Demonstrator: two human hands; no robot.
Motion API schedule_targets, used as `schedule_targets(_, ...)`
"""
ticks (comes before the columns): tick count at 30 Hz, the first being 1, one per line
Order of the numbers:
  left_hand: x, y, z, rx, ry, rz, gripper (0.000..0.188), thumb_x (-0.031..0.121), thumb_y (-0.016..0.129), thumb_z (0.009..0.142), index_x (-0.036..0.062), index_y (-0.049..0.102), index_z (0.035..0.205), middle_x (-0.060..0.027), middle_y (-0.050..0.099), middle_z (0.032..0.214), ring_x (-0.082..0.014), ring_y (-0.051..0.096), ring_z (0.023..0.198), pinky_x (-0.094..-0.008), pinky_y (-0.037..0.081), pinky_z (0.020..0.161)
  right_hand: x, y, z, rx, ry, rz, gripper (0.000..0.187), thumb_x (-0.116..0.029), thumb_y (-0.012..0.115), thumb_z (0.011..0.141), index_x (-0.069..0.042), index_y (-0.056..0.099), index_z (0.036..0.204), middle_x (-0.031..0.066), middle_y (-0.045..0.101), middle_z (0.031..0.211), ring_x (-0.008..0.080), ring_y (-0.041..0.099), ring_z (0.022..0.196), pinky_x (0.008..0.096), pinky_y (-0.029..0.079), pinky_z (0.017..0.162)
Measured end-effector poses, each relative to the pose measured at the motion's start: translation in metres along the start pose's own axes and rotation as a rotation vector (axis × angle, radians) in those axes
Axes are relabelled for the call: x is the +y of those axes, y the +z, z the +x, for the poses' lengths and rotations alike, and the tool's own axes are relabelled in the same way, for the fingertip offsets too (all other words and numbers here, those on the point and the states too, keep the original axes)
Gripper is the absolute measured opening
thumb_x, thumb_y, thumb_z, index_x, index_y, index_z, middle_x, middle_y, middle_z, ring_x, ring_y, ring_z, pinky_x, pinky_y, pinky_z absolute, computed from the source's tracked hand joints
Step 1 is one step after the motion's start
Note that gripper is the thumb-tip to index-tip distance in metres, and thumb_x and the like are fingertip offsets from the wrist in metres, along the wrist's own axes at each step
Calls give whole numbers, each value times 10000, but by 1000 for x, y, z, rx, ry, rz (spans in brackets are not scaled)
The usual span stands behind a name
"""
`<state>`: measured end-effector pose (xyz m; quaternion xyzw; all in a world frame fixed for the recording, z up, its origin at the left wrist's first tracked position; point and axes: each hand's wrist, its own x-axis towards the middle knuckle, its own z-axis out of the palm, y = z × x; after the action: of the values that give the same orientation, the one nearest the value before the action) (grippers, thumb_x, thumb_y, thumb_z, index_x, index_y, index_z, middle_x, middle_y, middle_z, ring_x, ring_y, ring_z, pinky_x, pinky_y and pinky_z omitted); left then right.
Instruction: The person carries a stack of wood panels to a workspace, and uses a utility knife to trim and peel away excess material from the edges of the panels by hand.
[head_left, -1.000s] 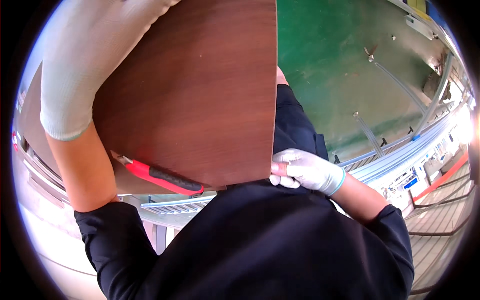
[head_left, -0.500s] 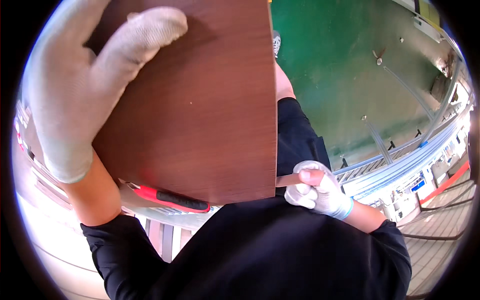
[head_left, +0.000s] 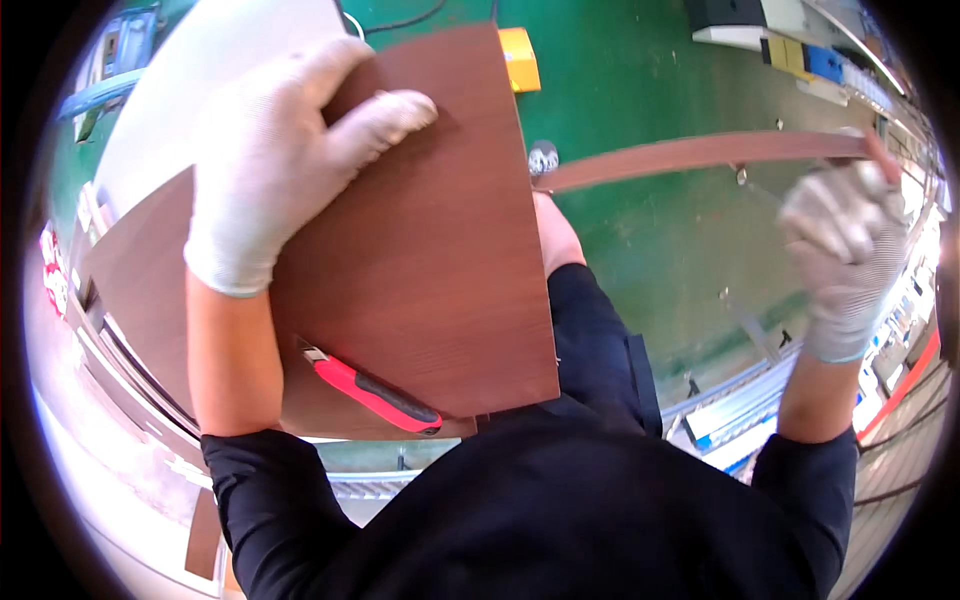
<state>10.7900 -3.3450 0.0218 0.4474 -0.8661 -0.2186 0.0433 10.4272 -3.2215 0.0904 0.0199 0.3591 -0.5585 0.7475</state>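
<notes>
A brown wood-grain panel (head_left: 430, 270) lies in front of me, over part of another brown panel. My left hand (head_left: 265, 170), in a pale glove, rests on its upper left part with thumb and fingers apart. Out to the right, my gloved right hand (head_left: 845, 240), blurred by motion, pinches the far end of a long thin brown strip (head_left: 690, 154). That strip stretches from the panel's right edge to my fingers. A red and black utility knife (head_left: 370, 395) lies near the panel's lower left edge, its metal tip toward my left forearm.
A white board (head_left: 245, 70) lies at the upper left, with blue equipment (head_left: 125, 55) beyond it. On the green floor stands a yellow box (head_left: 519, 60), near my shoe (head_left: 542, 157). Long metal profiles (head_left: 745, 405) lie at the lower right.
My right hand has swung from beside the panel's near right corner out to the far right, drawing the strip out at length. My left hand appears farther right in view, still on the panel.
</notes>
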Motion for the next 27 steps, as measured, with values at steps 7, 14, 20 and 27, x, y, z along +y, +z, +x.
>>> schedule_targets(7,-2,-5,-5,87,38,-43,522,550,768,858,40,743,967,-158,705,817,-309,704,780,-398,558,743,-241,-6,-74,605,-1010,-1612,60,-73,642,966,-49,677,923,-9,611,843,106,578,809,264,477,772)
schedule_targets(14,0,-1,-12,196,44,9,440,477,772,875,47,694,923,-156,656,767,-343,662,739,-438,526,665,-137,-42,-130,301,-962,-296,12,-82,605,992,-86,602,982,-26,544,798,93,556,676,262,485,582)
schedule_targets(20,9,-3,-6,294,230,-127,280,298,720,937,24,668,958,-143,654,770,-365,647,761,-432,510,687,60,-185,-175,787,8,-835,157,-129,590,969,-1,659,911,83,647,694,209,629,544,354,470,461)
schedule_targets(27,-37,-12,-48,448,43,-602,311,21,548,988,-29,627,1284,-162,615,1360,-205,596,1216,-312,515,941,33,-328,-154,721,-352,-343,146,-247,581,1022,-183,578,890,-91,412,664,86,360,515,248,312,477)
